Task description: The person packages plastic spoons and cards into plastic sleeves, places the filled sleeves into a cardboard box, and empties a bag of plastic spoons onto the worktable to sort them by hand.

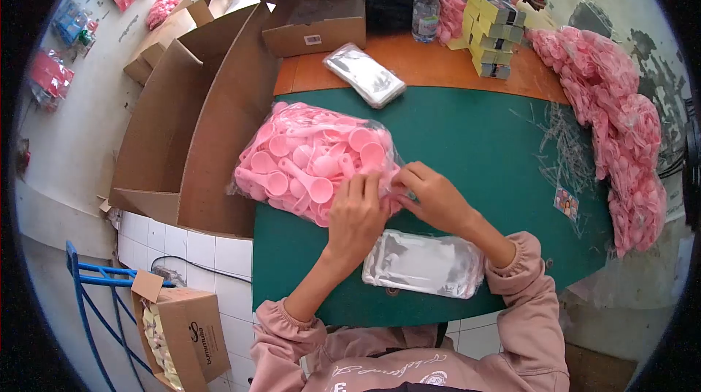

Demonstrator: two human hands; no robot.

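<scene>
A large clear bag of pink plastic scoops (310,158) lies on the green table mat (467,136). My left hand (358,213) rests at the bag's lower right edge, its fingers bent together over the plastic. Beside it my right hand (429,195) pinches the bag's right edge, thumb and forefinger close together. The fingertips of both hands nearly meet there. Just below my hands lies a stack of clear plastic sleeves (423,264), and a second stack (364,75) sits beyond the bag.
Open cardboard boxes (226,122) stand along the left side. At the back are a water bottle (426,5) and a pile of yellow-edged packs (494,34). Bagged pink scoops (621,114) line the right edge, near loose clear strips (566,151). A blue trolley (109,304) stands lower left.
</scene>
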